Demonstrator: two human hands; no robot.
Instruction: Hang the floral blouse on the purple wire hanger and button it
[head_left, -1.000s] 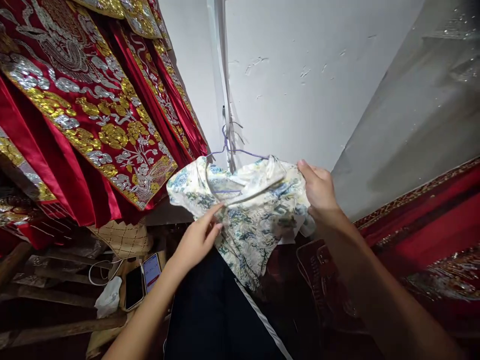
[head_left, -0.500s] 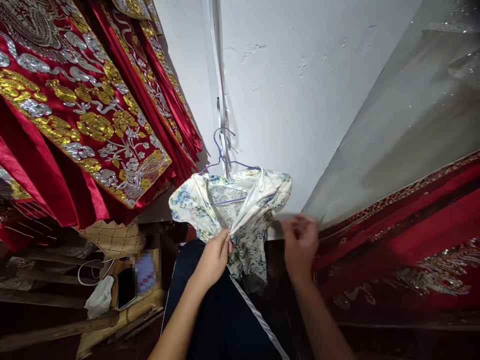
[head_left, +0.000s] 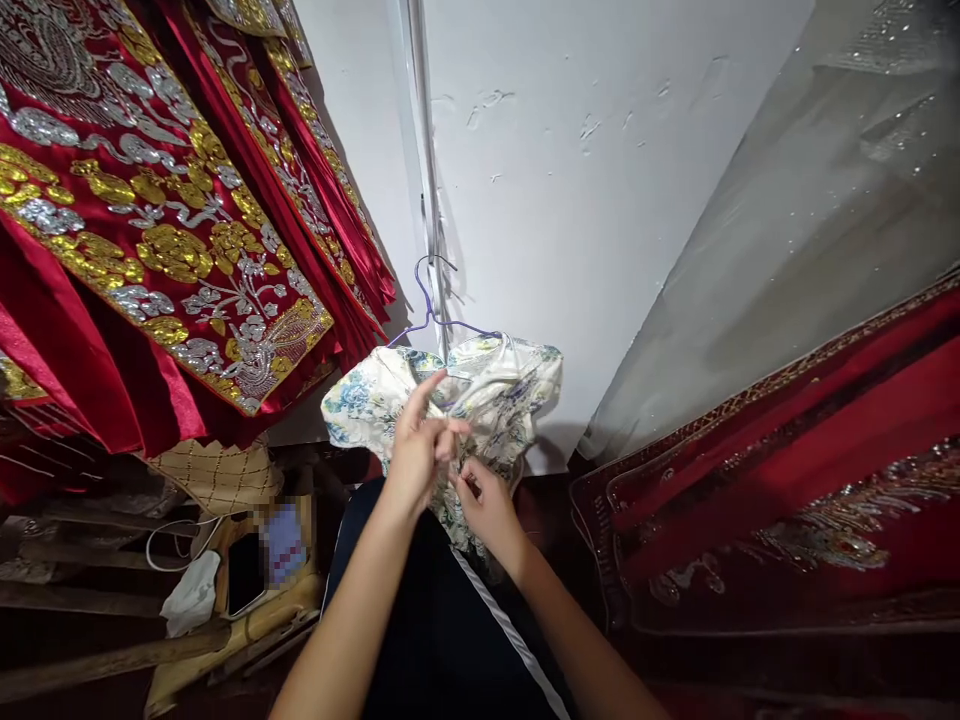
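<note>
A white dress (head_left: pixel 360 400) with a blue and yellow floral print and short sleeves hangs from a purple wire hanger (head_left: pixel 469 327) in front of me. My left hand (head_left: pixel 414 455) is at the dress's front neckline, index finger pointing up and thumb stretched to the right. Its lower fingers are partly curled and hard to see. Close below it on the right, my right hand (head_left: pixel 487 508) pinches a bit of the dress's front between thumb and fingertips. Both hands cover the middle of the dress.
Red garments (head_left: pixel 225 250) with gold and silver sequins hang at left. At right are a sheer glittery cloth (head_left: pixel 750 270) and red embroidered fabric (head_left: pixel 787 490). A bamboo seat (head_left: pixel 277 615) at lower left carries a phone (head_left: pixel 246 575) and a white plastic bag (head_left: pixel 191 597).
My right hand has come in from the right to the dress's front, beside my left. My left hand has risen slightly, and its index finger and thumb have spread from their pinch on the neckline.
</note>
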